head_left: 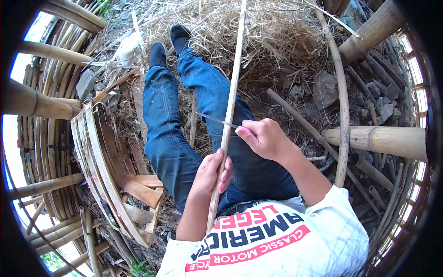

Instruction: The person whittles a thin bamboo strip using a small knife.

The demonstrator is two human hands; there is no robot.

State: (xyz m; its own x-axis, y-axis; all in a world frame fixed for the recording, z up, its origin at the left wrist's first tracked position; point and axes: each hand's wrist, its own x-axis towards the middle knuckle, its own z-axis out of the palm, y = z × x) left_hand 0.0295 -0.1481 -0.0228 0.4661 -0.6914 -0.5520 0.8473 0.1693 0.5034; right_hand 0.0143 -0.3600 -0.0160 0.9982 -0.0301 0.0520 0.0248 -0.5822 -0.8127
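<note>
Left first: the left hand [213,173] is wrapped round the strip [234,76], whose long axis climbs from six o'clock to just past twelve, over the right leg [205,87]. The knife [213,119] meets it crosswise, tip toward ten. And the right hand [265,138] grips that knife, strip just beside at nine, nearer the crossing than the left!

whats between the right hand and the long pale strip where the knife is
In the head view, a short stretch of the knife blade bridges the gap between the right hand and the long pale strip, with blue jeans below.
</note>
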